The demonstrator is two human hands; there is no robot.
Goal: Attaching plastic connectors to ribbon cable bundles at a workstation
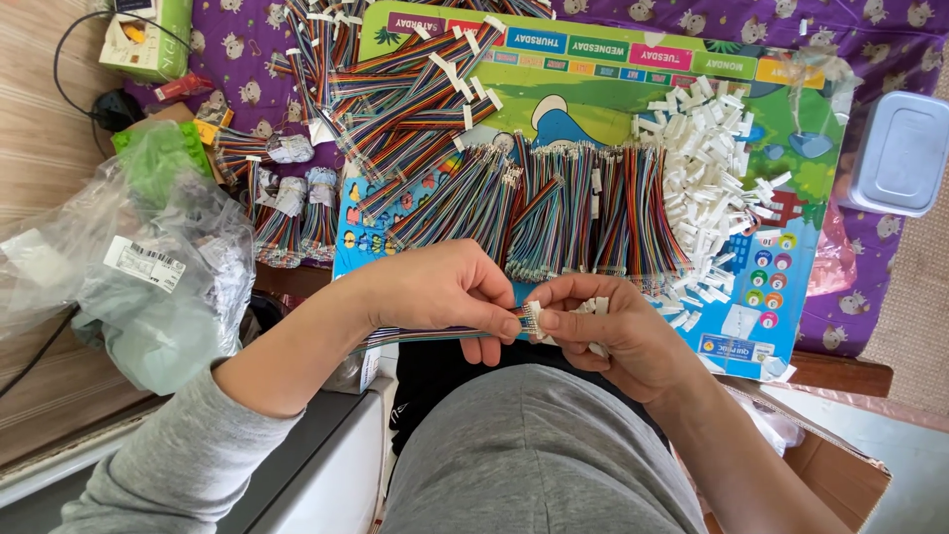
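My left hand (445,292) pinches the end of a flat rainbow ribbon cable (425,335) that runs left under my wrist. My right hand (608,331) meets it fingertip to fingertip, pressing a small white plastic connector (535,316) onto the cable's end, with a few more white connectors (597,307) cupped in its palm. Both hands hover over my lap, just below the near edge of a colourful board (791,267).
On the board lie rows of finished multicoloured cables (554,203) and a heap of white connectors (712,148). Loose ribbon cable bundles (395,74) lie top left. A crumpled plastic bag (148,257) sits left, a grey lidded box (902,153) right, a cardboard box (830,465) lower right.
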